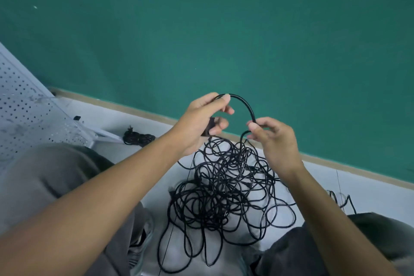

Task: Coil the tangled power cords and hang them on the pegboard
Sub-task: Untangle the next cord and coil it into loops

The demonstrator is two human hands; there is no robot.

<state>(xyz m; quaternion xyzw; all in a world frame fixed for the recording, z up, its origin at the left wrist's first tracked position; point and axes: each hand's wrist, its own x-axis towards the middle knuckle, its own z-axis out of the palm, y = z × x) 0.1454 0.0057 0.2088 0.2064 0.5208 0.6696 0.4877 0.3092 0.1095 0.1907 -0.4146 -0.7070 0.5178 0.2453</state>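
Green wall (246, 29) rises behind a pale floor (369, 190); the tangled cords (226, 186) lie heaped there between the knees; left hand (201, 119) and right hand (275, 141) each pinch one raised cord arc (245, 105); the pegboard (24, 119) leans at left, a coiled cord (139, 139) beside it.

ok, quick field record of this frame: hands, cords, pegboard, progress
left hand: grips the cord near its plug end, raised
right hand: pinches the same cord further along, an arch between the hands
tangle: loose black pile on the floor between the knees
bundle: on the floor by the pegboard, not hung
pegboard: far left, no cords visible on it
progress: no loops visible in the hands yet
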